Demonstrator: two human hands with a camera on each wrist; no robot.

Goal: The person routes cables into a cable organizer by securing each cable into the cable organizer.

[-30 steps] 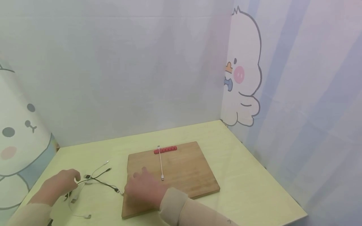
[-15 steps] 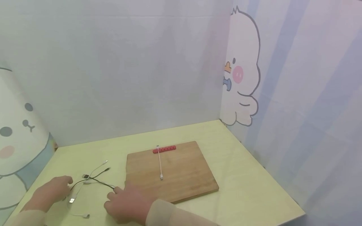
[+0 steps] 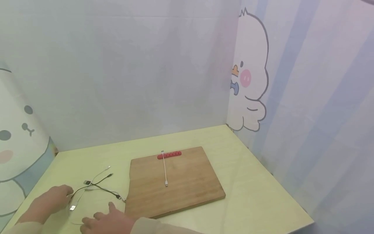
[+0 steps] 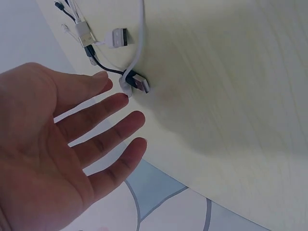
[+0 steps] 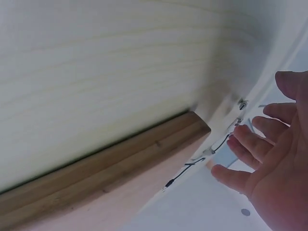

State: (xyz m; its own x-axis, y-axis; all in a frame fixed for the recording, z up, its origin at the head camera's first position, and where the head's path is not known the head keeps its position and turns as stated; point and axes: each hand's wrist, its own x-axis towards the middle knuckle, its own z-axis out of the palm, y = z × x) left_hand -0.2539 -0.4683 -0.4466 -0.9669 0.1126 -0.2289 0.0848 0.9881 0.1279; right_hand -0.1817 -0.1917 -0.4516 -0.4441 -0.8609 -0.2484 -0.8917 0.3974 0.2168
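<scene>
My left hand (image 3: 54, 199) hovers beside a loose group of cables on the left of the table, its fingers extended. In the left wrist view its fingertips are close to a black USB plug (image 4: 139, 83); whether they touch it I cannot tell. A black cable (image 3: 99, 187) crosses white ones, and a white cable's USB plug (image 3: 73, 207) points toward me. My right hand (image 3: 108, 222), fingers spread and holding nothing, is low in front of these cables. On the wooden board (image 3: 187, 182) a short white cable (image 3: 165, 170) lies across a red ridged strip (image 3: 172, 154).
The pale yellow table (image 3: 251, 185) meets a grey-white curtain (image 3: 140, 81) at the back. A striped curtain with a cartoon chick (image 3: 251, 91) borders its right side. The board's thick edge (image 5: 120, 163) shows in the right wrist view.
My right hand has moved from over the board's left part leftward and toward me. My left hand has drawn slightly left and nearer. The white cable on the board stays put.
</scene>
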